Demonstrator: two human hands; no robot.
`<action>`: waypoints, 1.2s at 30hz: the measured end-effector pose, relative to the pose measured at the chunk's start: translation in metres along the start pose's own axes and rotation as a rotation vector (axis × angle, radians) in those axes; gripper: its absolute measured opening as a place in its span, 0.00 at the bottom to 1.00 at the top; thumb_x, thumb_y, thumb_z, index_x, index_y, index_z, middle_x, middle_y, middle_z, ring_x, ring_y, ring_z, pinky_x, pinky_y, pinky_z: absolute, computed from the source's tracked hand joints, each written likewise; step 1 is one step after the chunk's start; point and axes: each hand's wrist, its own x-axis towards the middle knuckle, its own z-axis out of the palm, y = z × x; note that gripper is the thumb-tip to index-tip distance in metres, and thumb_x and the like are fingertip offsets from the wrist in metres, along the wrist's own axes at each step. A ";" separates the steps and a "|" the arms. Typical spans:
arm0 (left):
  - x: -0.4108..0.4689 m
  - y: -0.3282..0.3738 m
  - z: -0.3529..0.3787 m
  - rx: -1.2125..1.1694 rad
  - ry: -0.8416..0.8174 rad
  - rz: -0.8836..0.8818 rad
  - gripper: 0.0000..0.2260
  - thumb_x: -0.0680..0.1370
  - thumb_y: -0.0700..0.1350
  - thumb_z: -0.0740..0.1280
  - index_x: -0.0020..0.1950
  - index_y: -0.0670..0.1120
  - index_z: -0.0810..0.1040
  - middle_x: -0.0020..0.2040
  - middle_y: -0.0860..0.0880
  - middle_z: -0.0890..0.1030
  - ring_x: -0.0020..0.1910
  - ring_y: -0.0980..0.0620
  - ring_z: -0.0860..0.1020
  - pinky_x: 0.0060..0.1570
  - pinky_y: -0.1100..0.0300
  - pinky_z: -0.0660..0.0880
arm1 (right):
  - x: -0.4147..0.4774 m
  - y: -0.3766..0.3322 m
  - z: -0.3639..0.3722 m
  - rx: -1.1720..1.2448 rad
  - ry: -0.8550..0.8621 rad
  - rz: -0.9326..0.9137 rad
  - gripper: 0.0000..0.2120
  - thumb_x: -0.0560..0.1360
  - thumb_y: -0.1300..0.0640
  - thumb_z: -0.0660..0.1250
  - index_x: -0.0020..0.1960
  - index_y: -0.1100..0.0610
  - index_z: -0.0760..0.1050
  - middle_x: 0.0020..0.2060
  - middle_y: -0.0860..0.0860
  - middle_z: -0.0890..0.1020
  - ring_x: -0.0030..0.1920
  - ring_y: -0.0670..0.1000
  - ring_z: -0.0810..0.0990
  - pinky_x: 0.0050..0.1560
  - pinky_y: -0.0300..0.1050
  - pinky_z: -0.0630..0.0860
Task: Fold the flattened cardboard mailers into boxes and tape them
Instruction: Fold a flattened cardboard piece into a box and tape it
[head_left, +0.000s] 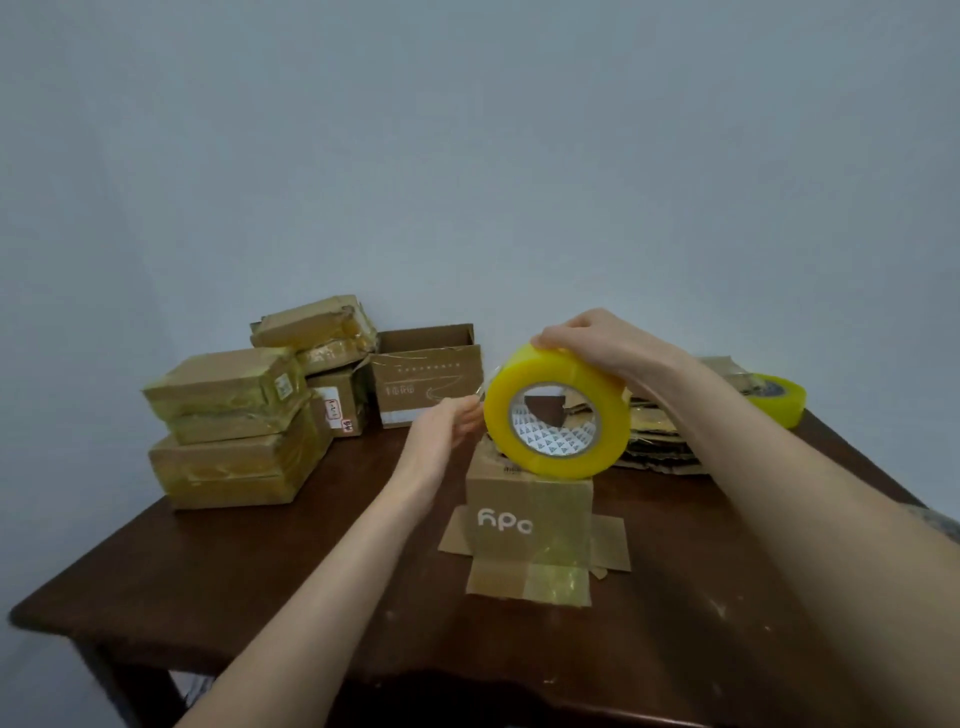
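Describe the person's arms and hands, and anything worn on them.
Both arms are bare: no sleeves show on the left forearm or right forearm. The left hand and right hand wear no gloves, and no ring, watch or bracelet shows. A dark patch sits on the right arm at the frame's edge; whether tattoo or sleeve hem, I cannot tell.

hands (587, 343) holding tape roll (566, 370), box (524, 514) beneath

Yellow tape roll (561, 460) with white triangle-patterned core; brown cardboard box (524, 499) with white lettering; dark brown table (260, 561).
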 end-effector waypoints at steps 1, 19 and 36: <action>0.003 0.010 0.000 -0.076 0.045 -0.049 0.17 0.81 0.52 0.56 0.55 0.43 0.80 0.50 0.46 0.83 0.50 0.51 0.81 0.51 0.56 0.77 | 0.002 0.001 0.000 -0.003 -0.004 -0.001 0.23 0.76 0.44 0.66 0.57 0.64 0.79 0.47 0.60 0.82 0.39 0.51 0.76 0.40 0.44 0.73; 0.008 0.010 -0.002 0.038 0.364 -0.040 0.09 0.80 0.44 0.65 0.42 0.41 0.74 0.34 0.46 0.76 0.29 0.55 0.74 0.23 0.66 0.74 | -0.008 0.053 0.014 0.397 0.010 -0.082 0.20 0.66 0.53 0.78 0.54 0.46 0.75 0.50 0.55 0.82 0.49 0.55 0.82 0.53 0.55 0.79; 0.004 -0.035 0.014 0.044 0.179 -0.296 0.13 0.80 0.47 0.64 0.38 0.44 0.71 0.28 0.49 0.70 0.25 0.55 0.67 0.22 0.65 0.67 | 0.011 0.021 -0.003 -0.072 -0.035 -0.207 0.25 0.69 0.46 0.75 0.64 0.50 0.76 0.56 0.45 0.75 0.55 0.48 0.72 0.51 0.43 0.68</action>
